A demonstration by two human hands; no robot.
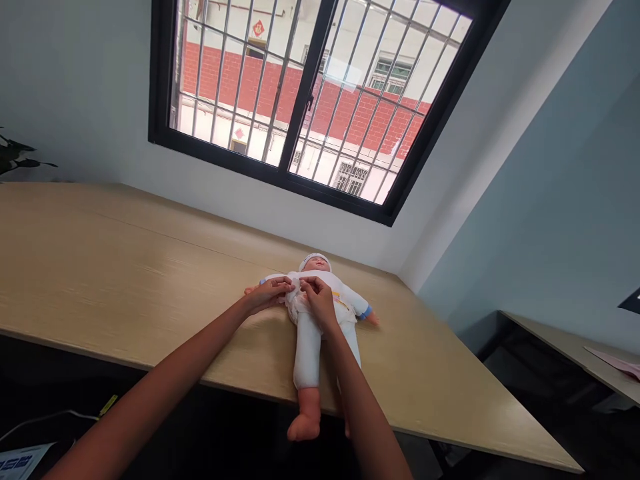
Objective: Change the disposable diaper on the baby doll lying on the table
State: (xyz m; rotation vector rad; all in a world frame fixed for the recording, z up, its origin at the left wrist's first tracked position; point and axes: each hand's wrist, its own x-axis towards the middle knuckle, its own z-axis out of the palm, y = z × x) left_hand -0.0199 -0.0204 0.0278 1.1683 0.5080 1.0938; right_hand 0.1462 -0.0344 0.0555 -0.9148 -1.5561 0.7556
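A baby doll (307, 347) in white clothes and a white cap lies on its back on the wooden table (125, 267), head toward the window, bare feet hanging over the near edge. My left hand (270, 294) and my right hand (318, 300) both rest on the doll's chest and belly. The fingers of each hand are closed, pinching the white clothing at the doll's front. My right forearm covers part of the doll's right leg.
A barred window (310, 100) fills the wall behind the table. A plant's leaves (15, 157) show at the far left. A second desk (575, 353) with a pink sheet stands at the right. Below the table's near edge lie a cable and a paper (20, 460).
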